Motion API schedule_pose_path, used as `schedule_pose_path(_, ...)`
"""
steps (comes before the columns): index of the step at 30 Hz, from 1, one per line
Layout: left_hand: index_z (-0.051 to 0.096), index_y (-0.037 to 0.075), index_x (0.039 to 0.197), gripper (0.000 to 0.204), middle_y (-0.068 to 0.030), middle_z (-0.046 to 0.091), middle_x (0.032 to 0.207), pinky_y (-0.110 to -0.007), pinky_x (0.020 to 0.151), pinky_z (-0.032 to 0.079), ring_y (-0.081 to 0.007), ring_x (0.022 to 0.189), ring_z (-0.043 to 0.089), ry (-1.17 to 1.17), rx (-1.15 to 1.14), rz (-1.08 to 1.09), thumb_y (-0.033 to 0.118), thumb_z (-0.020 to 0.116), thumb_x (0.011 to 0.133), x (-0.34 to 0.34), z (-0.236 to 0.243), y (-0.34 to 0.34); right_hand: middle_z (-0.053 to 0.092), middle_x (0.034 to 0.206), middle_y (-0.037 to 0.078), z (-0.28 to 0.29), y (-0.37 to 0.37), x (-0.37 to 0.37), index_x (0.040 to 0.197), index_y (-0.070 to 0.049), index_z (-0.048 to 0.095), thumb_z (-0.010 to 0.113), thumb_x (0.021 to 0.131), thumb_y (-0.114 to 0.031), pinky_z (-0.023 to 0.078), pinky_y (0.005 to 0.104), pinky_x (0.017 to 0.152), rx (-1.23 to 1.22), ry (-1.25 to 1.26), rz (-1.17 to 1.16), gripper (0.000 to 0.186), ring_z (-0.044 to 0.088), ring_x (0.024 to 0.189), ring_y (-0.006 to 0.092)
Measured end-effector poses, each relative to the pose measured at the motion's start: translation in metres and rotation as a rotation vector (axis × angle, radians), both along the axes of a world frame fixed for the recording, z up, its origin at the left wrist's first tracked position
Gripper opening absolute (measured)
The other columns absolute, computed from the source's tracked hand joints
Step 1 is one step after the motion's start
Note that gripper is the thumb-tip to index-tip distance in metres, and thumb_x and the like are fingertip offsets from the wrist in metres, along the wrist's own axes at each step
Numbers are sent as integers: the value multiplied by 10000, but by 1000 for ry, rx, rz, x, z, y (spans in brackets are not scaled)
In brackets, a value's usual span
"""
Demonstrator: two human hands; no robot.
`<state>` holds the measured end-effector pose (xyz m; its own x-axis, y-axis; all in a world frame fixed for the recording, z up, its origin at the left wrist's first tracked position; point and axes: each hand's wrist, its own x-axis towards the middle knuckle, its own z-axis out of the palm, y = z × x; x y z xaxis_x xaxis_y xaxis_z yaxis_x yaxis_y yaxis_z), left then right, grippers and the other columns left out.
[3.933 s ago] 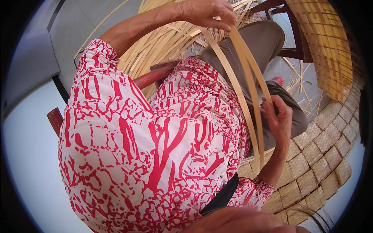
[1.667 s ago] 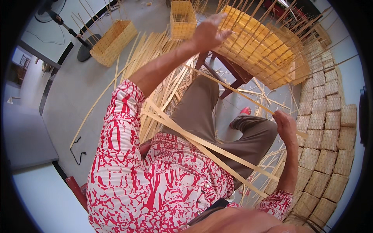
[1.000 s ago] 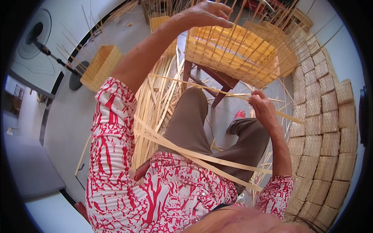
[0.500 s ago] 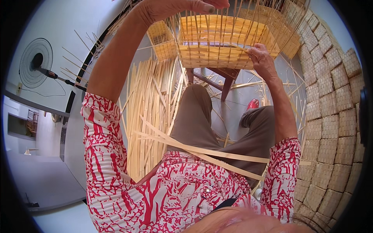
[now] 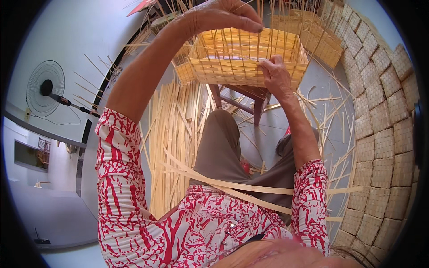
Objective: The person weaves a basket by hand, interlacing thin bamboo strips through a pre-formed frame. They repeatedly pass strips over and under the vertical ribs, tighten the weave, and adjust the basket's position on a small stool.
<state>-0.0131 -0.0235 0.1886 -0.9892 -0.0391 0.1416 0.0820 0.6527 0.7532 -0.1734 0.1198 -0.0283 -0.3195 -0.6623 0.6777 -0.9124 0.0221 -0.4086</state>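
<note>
A yellow woven basket [image 5: 228, 78] with upright bamboo strips [image 5: 288, 20] rising from its walls sits on a dark wooden stool [image 5: 250, 90]. My left hand [image 5: 225, 17] curls over the uprights above the basket's left and middle part, thumb pointing right; part of its grip is hidden behind the hand. At the near wall's upper edge, my right hand [image 5: 275, 77] pinches a thin bamboo strip [image 5: 234, 57] that runs leftward among the uprights. Two long flat strips [image 5: 250, 187] lie across my lap.
Many loose bamboo strips [image 5: 167, 134] are heaped on the floor to the left. Stacked woven pieces [image 5: 380, 147] line the right side. Another woven basket [image 5: 324, 44] stands at the back right. On the left is a fan [image 5: 46, 87]; scraps litter the floor.
My right hand has slid left along the basket's near edge. My left hand has come right and lower over the uprights. The basket sits further left, and the whole view has shifted slightly.
</note>
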Motion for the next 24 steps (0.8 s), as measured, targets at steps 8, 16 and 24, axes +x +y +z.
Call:
schedule_pose_path(8,605,6,1285,664,-173,698,1108,-401,853,569,-264,1005,689,27,-413,139,483,748,846,-42,-38,-14,578,1011,128,-6,-17,38,1021,-94,736,640,886,-85,513,389,775,-126,-52,-31,166,626,930,306)
schedule_pose_path(16,232,-50,1516,919,-268,588,1273,-330,768,581,-253,876,704,-162,-212,-169,285,767,849,-60,11,29,579,1020,126,-5,-21,29,1030,-89,723,641,886,-79,510,382,776,-150,-98,-31,166,624,932,305)
schedule_pose_path(24,731,47,983,445,-173,702,836,-397,649,509,-277,674,640,204,-608,-42,481,656,918,-89,-40,42,602,1078,158,-3,-24,26,1002,-105,716,634,839,-50,506,421,851,-147,-20,15,191,605,1025,357)
